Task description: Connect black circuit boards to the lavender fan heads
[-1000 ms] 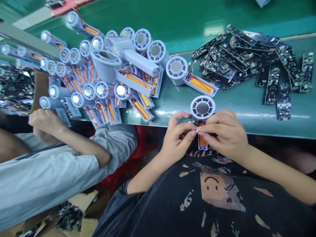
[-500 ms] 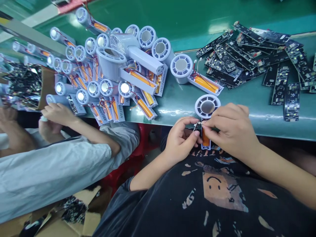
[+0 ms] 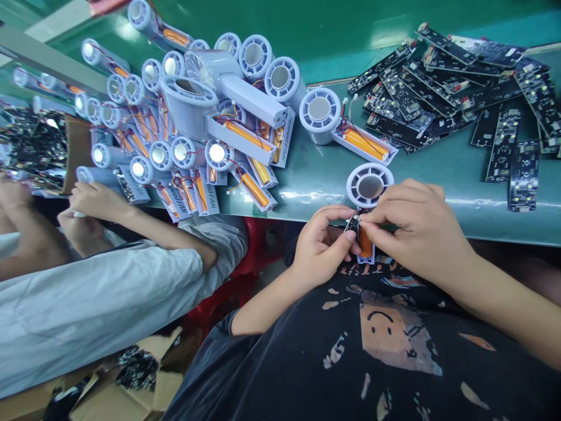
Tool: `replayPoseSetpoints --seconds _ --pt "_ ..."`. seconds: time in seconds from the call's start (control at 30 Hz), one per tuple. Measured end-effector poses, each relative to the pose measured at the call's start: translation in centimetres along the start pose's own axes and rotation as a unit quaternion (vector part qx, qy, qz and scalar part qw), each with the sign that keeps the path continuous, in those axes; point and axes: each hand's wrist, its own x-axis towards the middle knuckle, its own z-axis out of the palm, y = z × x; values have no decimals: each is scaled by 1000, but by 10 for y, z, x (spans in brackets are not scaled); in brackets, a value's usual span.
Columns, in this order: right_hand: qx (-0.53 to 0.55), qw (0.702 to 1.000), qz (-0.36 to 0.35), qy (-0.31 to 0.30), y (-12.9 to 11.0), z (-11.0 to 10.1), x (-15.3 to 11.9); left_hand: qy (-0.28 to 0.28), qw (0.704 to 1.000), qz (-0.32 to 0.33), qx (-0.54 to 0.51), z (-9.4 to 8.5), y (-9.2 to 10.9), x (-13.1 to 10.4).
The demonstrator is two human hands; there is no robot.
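Note:
A lavender fan unit (image 3: 370,186) with a round vented head leans at the table's near edge, its open handle pointing down toward my shirt. An orange battery (image 3: 364,242) shows inside that handle. My left hand (image 3: 326,245) pinches a small dark circuit board (image 3: 352,223) by its edges, just left of the handle. Thumb and forefinger of my right hand (image 3: 405,219) are closed on a small white connector (image 3: 358,218) at the board's upper end. The fingers hide most of the connector and its wires.
Many lavender fan units (image 3: 188,93) crowd the table's left half, and one more fan (image 3: 319,110) lies behind my hands. Circuit boards (image 3: 438,88) are heaped at the right. A co-worker's hands (image 3: 99,204) are at the left, above a cardboard box (image 3: 105,397).
The view has shifted slightly, moving the table's contents a little. Both hands keep their grips beside the fan handle, with the right fingers still at the board's end.

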Motion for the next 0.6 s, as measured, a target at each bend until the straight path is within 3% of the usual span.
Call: replayPoseSetpoints --seconds 0.17,0.6 --pt "19 1000 21 2 -1 -2 0 -9 999 20 -40 1 -5 0" --pt "-35 999 7 17 -6 6 -3 28 989 135 56 2 -12 -2"
